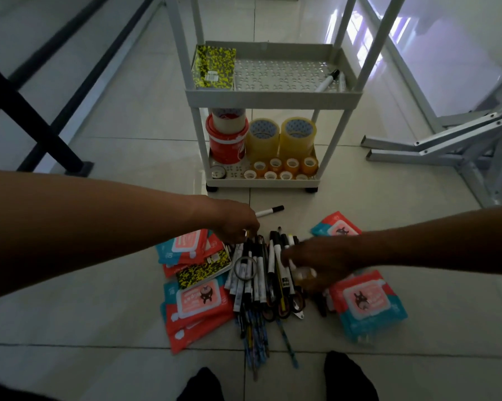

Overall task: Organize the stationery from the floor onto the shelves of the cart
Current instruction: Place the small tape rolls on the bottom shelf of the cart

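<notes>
Both hands down in the pen pile (261,273) on the floor, cart (272,95) just beyond. Left hand (235,224) pinches a pen at the pile's far edge; right hand (316,267) lies flat over markers, fingers relaxed. Best gathered as one aligned bundle, clear of the scissors (290,305), then laid beside the markers on the middle shelf (284,79).

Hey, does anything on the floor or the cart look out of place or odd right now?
One black-capped marker lies alone on the tile, apart from the pen pile that both hands reach into. A small tape ring sits on top of the pens, while the other tapes are on the cart's bottom shelf.
</notes>
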Demonstrator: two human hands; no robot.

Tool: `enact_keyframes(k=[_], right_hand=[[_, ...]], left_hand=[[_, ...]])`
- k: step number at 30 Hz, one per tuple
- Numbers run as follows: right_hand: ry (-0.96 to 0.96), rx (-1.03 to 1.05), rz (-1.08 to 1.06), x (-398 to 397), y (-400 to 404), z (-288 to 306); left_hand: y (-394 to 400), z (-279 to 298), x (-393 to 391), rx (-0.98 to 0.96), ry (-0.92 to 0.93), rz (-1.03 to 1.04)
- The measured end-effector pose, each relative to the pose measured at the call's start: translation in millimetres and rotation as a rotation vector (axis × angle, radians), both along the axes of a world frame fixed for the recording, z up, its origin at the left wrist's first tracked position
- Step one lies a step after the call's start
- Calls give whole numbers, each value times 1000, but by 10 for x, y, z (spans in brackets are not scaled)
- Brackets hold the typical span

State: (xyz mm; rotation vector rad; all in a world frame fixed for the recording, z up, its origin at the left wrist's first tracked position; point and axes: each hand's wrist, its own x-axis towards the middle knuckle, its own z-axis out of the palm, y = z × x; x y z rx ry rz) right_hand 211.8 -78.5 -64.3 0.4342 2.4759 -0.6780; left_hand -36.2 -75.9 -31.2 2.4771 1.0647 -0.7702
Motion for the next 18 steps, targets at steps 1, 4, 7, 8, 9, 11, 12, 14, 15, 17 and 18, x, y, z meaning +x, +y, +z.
enact_keyframes(k=[1,4,7,8,9,11,12,14,15,17,18], right_hand=[[40,35,-48,-32,153,50],[153,233,-192,-88,671,192],[194,411,-361,-111,1157,316],[172,455,-415,-121,1283,359],[145,490,-456,-132,1390,394],[114,541,-481,-162,1537,432],[101,559,-473,-185,1584,432],[72,586,-451,-232,1637,395],[63,601,-442,-250,1657,365],[49,624,-434,-280,1691,306],[40,630,-434,-301,1706,283]], left_hand=[[29,4,-22,12,-1,2],[138,26,-90,52,-14,25],[254,45,-163,85,-30,66],[286,52,-197,95,-26,82],[316,56,-230,104,-24,97],[368,63,-298,112,-28,128],[388,65,-327,113,-30,143],[416,70,-376,120,-27,168],[430,71,-391,125,-26,180],[464,72,-404,130,-33,200],[482,71,-400,129,-38,206]])
